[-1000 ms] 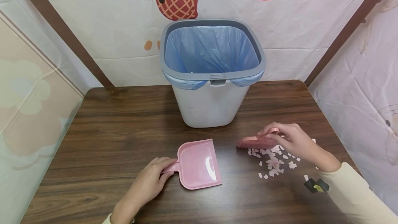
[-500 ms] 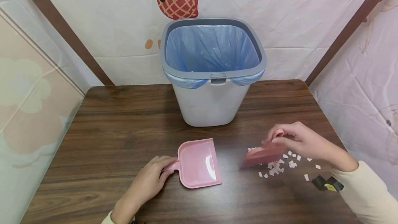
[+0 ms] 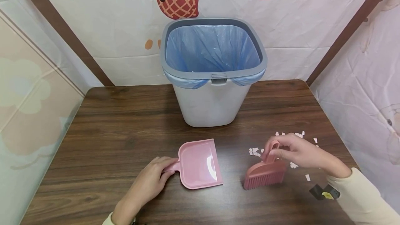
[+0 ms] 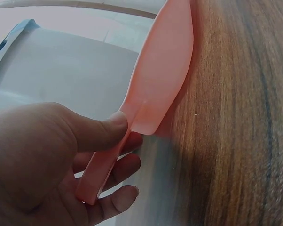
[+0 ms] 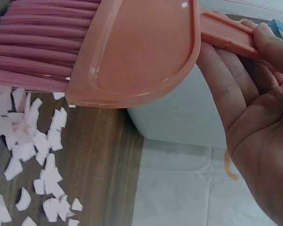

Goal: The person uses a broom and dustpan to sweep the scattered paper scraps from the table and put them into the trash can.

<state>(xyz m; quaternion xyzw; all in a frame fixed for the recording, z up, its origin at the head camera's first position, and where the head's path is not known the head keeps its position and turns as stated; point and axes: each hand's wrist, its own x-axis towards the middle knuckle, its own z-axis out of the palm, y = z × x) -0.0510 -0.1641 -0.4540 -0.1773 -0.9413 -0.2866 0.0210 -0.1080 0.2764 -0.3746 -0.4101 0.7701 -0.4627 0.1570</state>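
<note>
In the head view my left hand [image 3: 149, 180] holds a pink dustpan [image 3: 198, 165] by its handle, with the pan flat on the table and its straight lip facing right. The left wrist view shows the thumb on top of the handle and fingers beneath. My right hand [image 3: 297, 151] grips the handle of a pink hand brush [image 3: 265, 173], whose bristles point down at the table, right of the dustpan. Small white paper scraps [image 3: 255, 152] lie behind and right of the brush; the brush and hand hide some. The right wrist view shows many scraps [image 5: 50, 174] beside the bristles.
A light grey bin [image 3: 209, 108] with a blue liner bag [image 3: 215, 48] stands at the back middle of the brown wooden table [image 3: 125, 131]. Printed cloth [image 3: 125, 27] hangs behind and at both sides. A dark device sits at the right sleeve cuff [image 3: 325, 192].
The brush has moved toward the front edge of the table, turning so its bristles face forward and down. More scraps show behind it. The left hand and dustpan have stayed put.
</note>
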